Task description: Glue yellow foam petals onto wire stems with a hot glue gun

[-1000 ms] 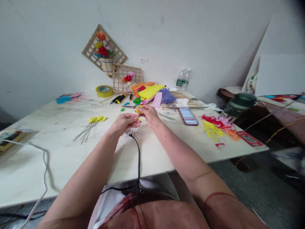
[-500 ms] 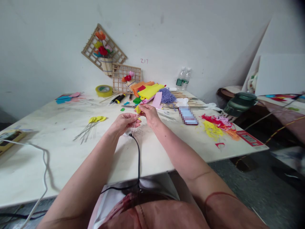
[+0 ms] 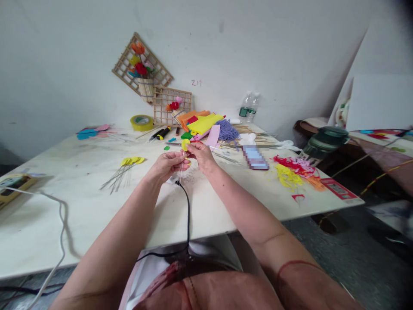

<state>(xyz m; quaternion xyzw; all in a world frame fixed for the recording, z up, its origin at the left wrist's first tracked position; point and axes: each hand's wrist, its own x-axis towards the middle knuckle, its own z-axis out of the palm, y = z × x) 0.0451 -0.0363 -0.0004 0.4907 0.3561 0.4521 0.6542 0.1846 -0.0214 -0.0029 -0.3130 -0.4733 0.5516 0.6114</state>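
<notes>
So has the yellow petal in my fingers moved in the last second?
Yes, slightly: the yellow petal has risen a little, now sitting just above the level of the green scrap lying on the table.

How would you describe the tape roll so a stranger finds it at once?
Start at the white table, far edge by the wall. Left of the smaller wooden lattice lies the tape roll, flat. It is the only yellow ring there.
</notes>
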